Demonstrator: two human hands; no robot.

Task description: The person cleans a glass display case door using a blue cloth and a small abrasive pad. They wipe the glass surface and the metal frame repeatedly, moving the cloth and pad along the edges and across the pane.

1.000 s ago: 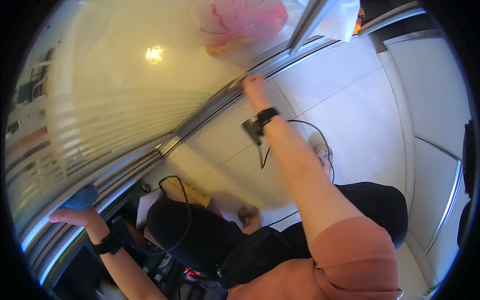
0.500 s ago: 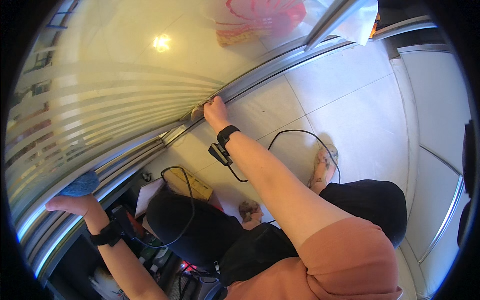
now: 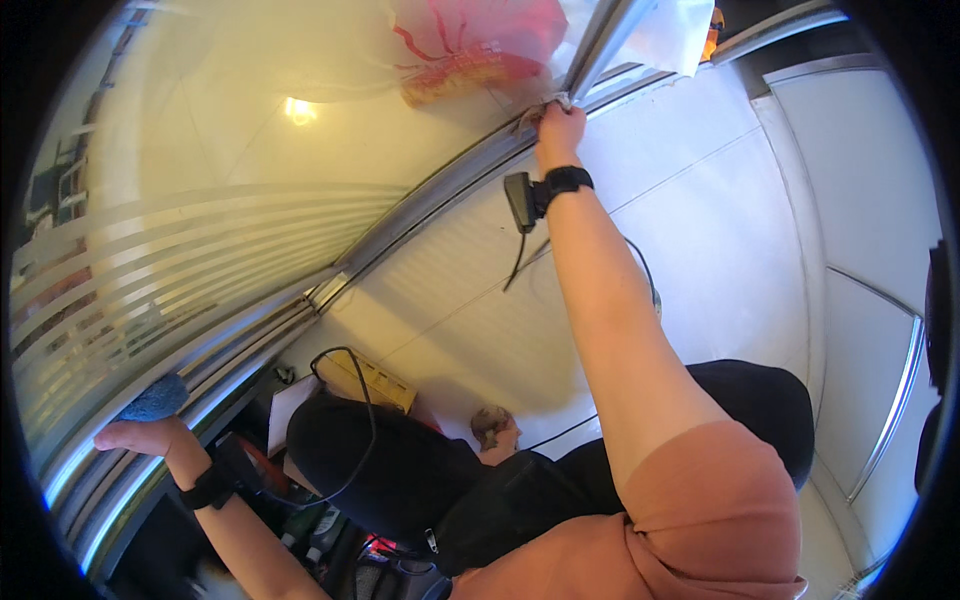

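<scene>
The fingertips of the right hand (image 3: 558, 128) are hidden where they meet the metal frame (image 3: 440, 195), so what is gripped cannot be told. The blue cloth (image 3: 152, 399) is partly covered by the left hand (image 3: 135, 435). The red-and-white bag (image 3: 475, 45) is blurred behind the glass and cut off by the upper rim. Items at the lower edge, below the black bag (image 3: 380, 470), are too dark and small to be identified.

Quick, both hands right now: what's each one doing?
Left hand: closed on a blue cloth, pressed to the metal window frame.
Right hand: fingers on the frame; grip cannot be told.
</scene>
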